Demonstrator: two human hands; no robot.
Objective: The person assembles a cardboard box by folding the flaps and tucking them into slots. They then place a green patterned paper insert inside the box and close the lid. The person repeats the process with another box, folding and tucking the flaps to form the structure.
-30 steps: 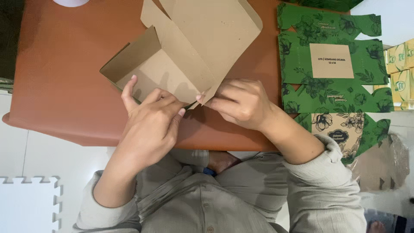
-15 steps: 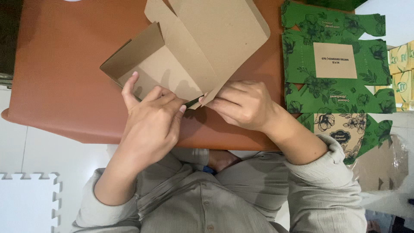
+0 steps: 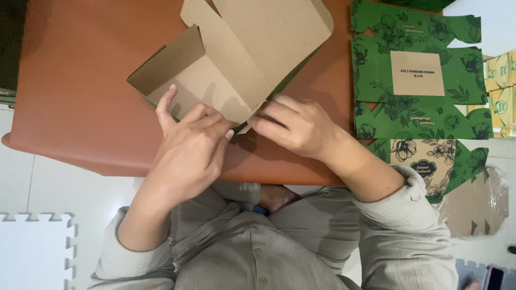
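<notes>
At the far left, on the pale floor, lies a white foam mat [image 3: 32, 249] with a toothed edge. Above it begins the brown table [image 3: 70, 96], which fills most of the view.

On the table, near its middle, lies the cardboard box blank [image 3: 242, 70], half folded, with the plain brown inner side up and a thin green edge showing underneath. Its long axis runs diagonally, from the lower left near the hands to the upper right, where the broad flap points to the top edge of the view. A side wall stands up at its left end. The shallow tray part that is formed holds nothing.

The left hand [image 3: 191, 147] lies on the near edge of the blank, fingers bent and pressing down, the thumb stretched up along the cardboard. The right hand [image 3: 295, 126] is just beside it, its fingertips pinching the edge of the blank; the two hands nearly touch.

To the right lies a stack of flat green flowered box blanks [image 3: 416, 80], not folded. At the far right edge, yellow packages [image 3: 500, 86] are partly visible.
</notes>
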